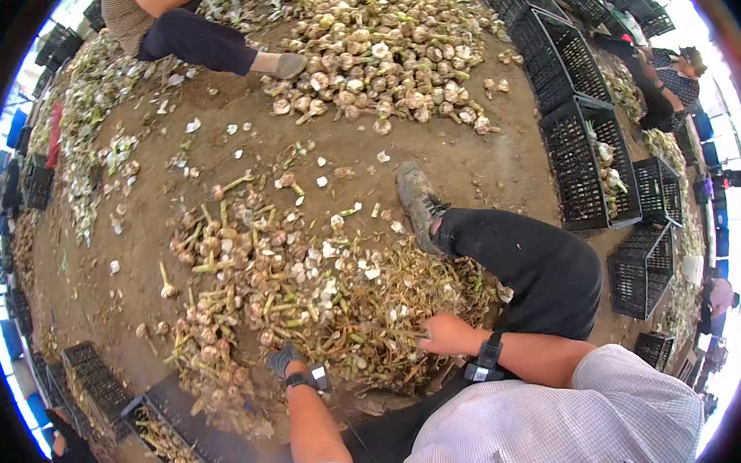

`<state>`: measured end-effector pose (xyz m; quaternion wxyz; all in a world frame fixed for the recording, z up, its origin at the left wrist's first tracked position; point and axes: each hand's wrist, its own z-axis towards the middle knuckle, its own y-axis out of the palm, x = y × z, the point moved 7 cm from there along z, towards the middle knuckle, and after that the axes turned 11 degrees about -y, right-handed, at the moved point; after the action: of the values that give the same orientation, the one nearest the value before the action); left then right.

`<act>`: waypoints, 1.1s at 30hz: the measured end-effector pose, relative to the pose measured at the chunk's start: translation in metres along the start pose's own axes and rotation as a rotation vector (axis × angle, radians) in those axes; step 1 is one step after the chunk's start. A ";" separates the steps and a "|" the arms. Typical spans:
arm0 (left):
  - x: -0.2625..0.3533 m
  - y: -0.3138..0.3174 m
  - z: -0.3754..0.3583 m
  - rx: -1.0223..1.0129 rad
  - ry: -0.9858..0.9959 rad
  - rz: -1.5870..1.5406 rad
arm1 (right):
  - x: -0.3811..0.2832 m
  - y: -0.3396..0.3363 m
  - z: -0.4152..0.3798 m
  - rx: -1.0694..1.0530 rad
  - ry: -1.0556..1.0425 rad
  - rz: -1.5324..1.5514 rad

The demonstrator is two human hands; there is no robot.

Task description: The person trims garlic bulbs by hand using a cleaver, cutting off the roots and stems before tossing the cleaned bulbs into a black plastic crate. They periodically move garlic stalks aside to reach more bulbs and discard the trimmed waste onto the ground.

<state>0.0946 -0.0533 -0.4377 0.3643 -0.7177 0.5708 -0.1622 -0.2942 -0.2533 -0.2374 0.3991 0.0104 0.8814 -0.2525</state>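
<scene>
My left hand (285, 359), in a dark grey glove, reaches into the near edge of a pile of garlic bulbs (228, 239) with long stems. A bulb lies right by its fingertips, but the small view does not show whether the fingers grip it. To the right, my bare right hand (449, 335) is closed over the litter of cut stems and dry skins (392, 314). What its curled fingers hold is hidden. Each wrist wears a dark strap. Loose white cloves and peel are scattered through the pile between my hands.
Another garlic heap (386, 46) lies ahead, beside a seated person's shoe (290, 65). Black plastic crates (578, 120) line the right side. A crate with garlic scraps (168, 443) stands at lower left. My bent leg (531, 257) flanks the pile. Other people sit farther off.
</scene>
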 end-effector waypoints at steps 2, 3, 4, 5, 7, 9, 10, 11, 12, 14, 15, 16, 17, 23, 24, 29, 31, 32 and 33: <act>0.007 0.007 0.015 0.006 0.030 -0.044 | 0.002 0.005 0.003 -0.068 0.027 0.002; 0.004 0.009 0.035 0.013 0.044 -0.070 | -0.001 0.006 0.004 -0.103 0.034 0.004; 0.000 0.012 0.058 0.019 0.059 -0.099 | -0.001 0.006 0.005 -0.047 0.026 0.021; -0.003 0.013 0.077 0.028 0.074 -0.129 | -0.002 0.006 0.006 -0.049 0.019 0.014; -0.008 0.007 0.097 0.054 0.098 -0.192 | -0.008 0.007 0.008 -0.058 -0.003 0.002; 0.005 -0.022 0.009 -0.029 0.155 -0.073 | -0.009 0.012 0.009 -0.035 -0.036 -0.002; 0.013 -0.019 0.018 0.024 0.312 0.226 | -0.011 0.014 0.009 -0.023 -0.054 -0.003; 0.016 -0.012 0.034 0.083 0.460 0.528 | -0.013 0.015 0.007 -0.033 -0.049 -0.012; 0.017 -0.011 0.031 0.142 0.599 0.835 | -0.019 0.013 0.006 -0.043 -0.046 -0.019; 0.009 -0.010 0.020 0.236 0.781 1.028 | -0.028 0.006 0.001 -0.072 -0.011 0.000; 0.006 -0.019 -0.009 0.271 0.824 0.915 | -0.032 0.001 0.000 -0.020 -0.042 -0.008; 0.009 -0.013 -0.012 0.014 1.056 0.352 | -0.035 -0.001 -0.005 0.024 -0.074 -0.017; 0.002 -0.020 -0.024 -0.049 1.169 0.119 | -0.038 -0.001 -0.008 0.060 -0.113 -0.023; -0.023 -0.066 -0.274 -0.603 0.982 -0.649 | -0.055 -0.025 -0.040 0.263 -0.241 0.047; -0.025 -0.081 -0.332 -0.651 1.006 -0.636 | -0.063 -0.032 -0.047 0.298 -0.284 0.033; -0.054 -0.063 -0.383 -0.619 1.179 -0.441 | -0.113 -0.057 -0.095 0.422 -0.500 -0.002; -0.059 -0.069 -0.418 -0.505 1.341 -0.259 | -0.121 -0.052 -0.105 0.398 -0.563 -0.056; -0.059 -0.062 -0.413 -0.494 1.339 -0.322 | -0.126 -0.051 -0.109 0.391 -0.593 -0.083; -0.061 -0.061 -0.416 -0.324 1.478 -0.252 | -0.130 -0.050 -0.114 0.384 -0.622 -0.110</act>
<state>-0.1511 -0.1318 -0.0996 -0.2433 -0.5267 0.5965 -0.5546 -0.2963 -0.2213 -0.0604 0.6244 -0.0397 0.6539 -0.4254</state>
